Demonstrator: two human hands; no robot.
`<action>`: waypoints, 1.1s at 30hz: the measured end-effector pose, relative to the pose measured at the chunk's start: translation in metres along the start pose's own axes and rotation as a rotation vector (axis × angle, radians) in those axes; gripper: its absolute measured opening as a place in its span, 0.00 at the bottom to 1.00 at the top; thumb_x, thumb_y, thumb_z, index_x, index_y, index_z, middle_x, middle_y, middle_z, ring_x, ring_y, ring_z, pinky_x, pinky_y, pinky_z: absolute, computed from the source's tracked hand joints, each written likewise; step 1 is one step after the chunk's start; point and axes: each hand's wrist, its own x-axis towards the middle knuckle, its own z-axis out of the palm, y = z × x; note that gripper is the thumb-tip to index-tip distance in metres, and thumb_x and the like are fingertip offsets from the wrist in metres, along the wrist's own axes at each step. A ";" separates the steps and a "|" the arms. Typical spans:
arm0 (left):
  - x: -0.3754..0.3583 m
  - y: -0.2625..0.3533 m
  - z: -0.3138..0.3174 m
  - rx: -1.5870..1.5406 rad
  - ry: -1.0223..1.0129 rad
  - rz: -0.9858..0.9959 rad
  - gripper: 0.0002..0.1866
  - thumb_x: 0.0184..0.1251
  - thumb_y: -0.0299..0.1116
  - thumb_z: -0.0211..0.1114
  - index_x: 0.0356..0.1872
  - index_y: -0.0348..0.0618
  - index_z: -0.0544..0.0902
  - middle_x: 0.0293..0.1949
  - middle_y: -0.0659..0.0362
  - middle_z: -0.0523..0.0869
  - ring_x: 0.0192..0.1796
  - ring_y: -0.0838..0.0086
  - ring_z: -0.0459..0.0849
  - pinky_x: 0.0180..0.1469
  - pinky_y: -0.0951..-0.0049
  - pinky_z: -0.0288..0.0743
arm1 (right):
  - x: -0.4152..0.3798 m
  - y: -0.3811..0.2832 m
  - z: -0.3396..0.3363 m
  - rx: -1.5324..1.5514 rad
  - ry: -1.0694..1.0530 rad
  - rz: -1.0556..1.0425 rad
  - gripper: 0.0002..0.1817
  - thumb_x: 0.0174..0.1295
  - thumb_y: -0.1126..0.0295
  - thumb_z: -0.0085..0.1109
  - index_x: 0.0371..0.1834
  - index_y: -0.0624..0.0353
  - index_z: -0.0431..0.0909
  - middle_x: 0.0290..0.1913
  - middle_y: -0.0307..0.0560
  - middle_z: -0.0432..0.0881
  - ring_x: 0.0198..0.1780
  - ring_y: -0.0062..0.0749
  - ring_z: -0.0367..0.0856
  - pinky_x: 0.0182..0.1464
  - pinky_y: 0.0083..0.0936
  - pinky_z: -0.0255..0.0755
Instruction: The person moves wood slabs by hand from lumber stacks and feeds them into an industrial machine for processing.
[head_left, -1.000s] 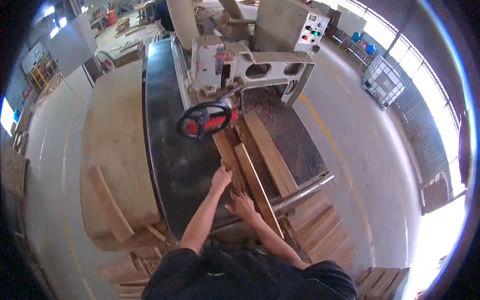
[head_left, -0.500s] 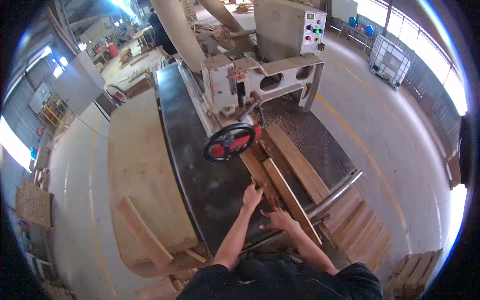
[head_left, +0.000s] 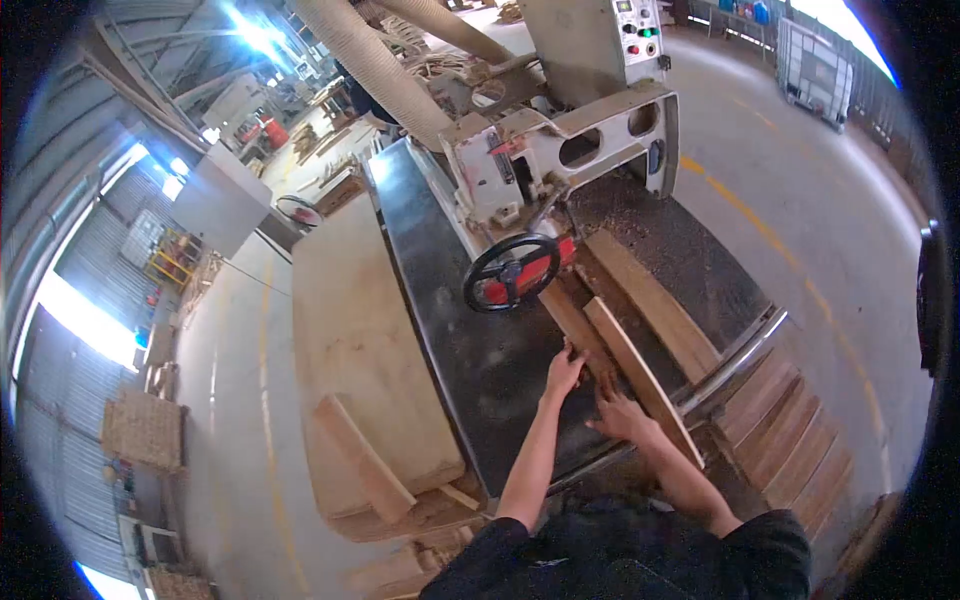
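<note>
A brown wooden board (head_left: pixel 574 318) lies flat on the machine's dark metal bed (head_left: pixel 440 255), its far end under the machine beside the black handwheel (head_left: pixel 512 272). My left hand (head_left: pixel 566 372) pinches the left edge of this board near its close end. With fingers stretched forward and thumb apart, my right hand (head_left: pixel 624 416) touches the board's close end. Just right of that hand, a paler board (head_left: pixel 645 380) stands on its narrow edge. Farther right, another board (head_left: pixel 655 305) rests flat on the bed.
A metal roller (head_left: pixel 735 358) crosses the bed's front right, with several planks (head_left: pixel 785 420) stacked beyond it. On the left, a wooden side table (head_left: pixel 365 340) bears a loose offcut (head_left: pixel 362 458). A control box (head_left: pixel 585 45) and ribbed hoses (head_left: pixel 375 70) stand behind.
The whole view has shifted, so machine and hands appear farther right and slightly higher. My right hand's fingers look less spread. Both hands stay near the same board end.
</note>
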 end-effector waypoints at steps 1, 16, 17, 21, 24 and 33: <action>-0.002 0.005 -0.003 0.013 0.000 -0.013 0.29 0.73 0.45 0.66 0.68 0.37 0.76 0.30 0.55 0.89 0.19 0.74 0.83 0.19 0.71 0.73 | 0.000 -0.003 -0.011 0.083 -0.102 0.047 0.50 0.64 0.36 0.58 0.75 0.69 0.61 0.68 0.73 0.72 0.69 0.61 0.73 0.68 0.48 0.73; -0.006 0.014 -0.001 -0.104 0.026 -0.071 0.32 0.72 0.42 0.67 0.73 0.40 0.71 0.32 0.55 0.89 0.19 0.76 0.82 0.17 0.75 0.71 | -0.002 -0.007 -0.037 0.298 -0.304 0.079 0.56 0.61 0.50 0.68 0.76 0.84 0.47 0.80 0.82 0.39 0.81 0.65 0.48 0.76 0.41 0.61; -0.006 0.011 0.002 -0.150 0.026 -0.030 0.32 0.72 0.42 0.67 0.73 0.40 0.71 0.33 0.54 0.89 0.20 0.76 0.83 0.17 0.75 0.71 | -0.003 -0.012 -0.046 0.263 -0.292 0.089 0.56 0.61 0.50 0.68 0.76 0.84 0.47 0.80 0.81 0.38 0.81 0.65 0.48 0.77 0.40 0.61; 0.007 -0.002 0.003 -0.071 -0.014 -0.080 0.35 0.73 0.43 0.67 0.76 0.42 0.67 0.33 0.55 0.89 0.21 0.77 0.84 0.16 0.75 0.71 | -0.005 -0.001 -0.022 0.240 -0.268 0.093 0.56 0.60 0.51 0.69 0.76 0.83 0.47 0.81 0.79 0.38 0.82 0.63 0.48 0.78 0.40 0.60; 0.013 -0.012 0.007 -0.156 -0.040 -0.103 0.39 0.73 0.43 0.66 0.80 0.43 0.61 0.33 0.55 0.89 0.19 0.77 0.83 0.15 0.76 0.70 | -0.007 0.003 -0.016 0.269 -0.231 0.083 0.56 0.61 0.51 0.69 0.77 0.82 0.46 0.81 0.77 0.40 0.82 0.62 0.46 0.79 0.39 0.57; 0.003 0.004 0.001 -0.119 -0.015 -0.069 0.33 0.73 0.41 0.66 0.75 0.41 0.69 0.27 0.57 0.88 0.19 0.76 0.83 0.17 0.75 0.72 | -0.006 0.004 -0.001 0.152 -0.051 0.073 0.37 0.60 0.45 0.67 0.59 0.69 0.78 0.65 0.71 0.75 0.64 0.61 0.78 0.64 0.46 0.76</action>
